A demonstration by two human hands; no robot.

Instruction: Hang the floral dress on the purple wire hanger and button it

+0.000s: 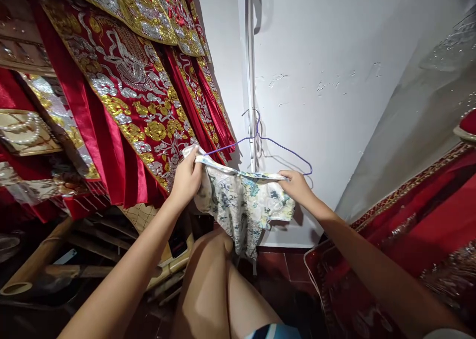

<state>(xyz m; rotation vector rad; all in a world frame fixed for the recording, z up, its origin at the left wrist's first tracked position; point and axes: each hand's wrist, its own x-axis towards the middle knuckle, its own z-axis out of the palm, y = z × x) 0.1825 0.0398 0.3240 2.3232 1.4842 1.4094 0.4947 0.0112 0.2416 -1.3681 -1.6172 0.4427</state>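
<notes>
A white floral garment point(256, 195) with blue, green and yellow print is stretched between my two hands. My left hand point(187, 178) pinches its upper left edge, fingers closed on the cloth. At the upper right edge, my right hand point(297, 186) grips the fabric between thumb and fingers. A purple wire hanger point(284, 148) is behind and above the garment, its left arm reaching down to the cloth near my left hand. The hanger's right end shows above my right hand, outside the garment. Its hook is by a white vertical pole point(252, 56).
Red costumes with gold and silver embroidery point(145, 96) hang on the left. A bamboo frame point(55, 245) stands below them. Red fabric with beaded trim point(420, 225) is on the right, beside clear plastic sheeting point(401, 121). A white wall point(316, 46) rises ahead.
</notes>
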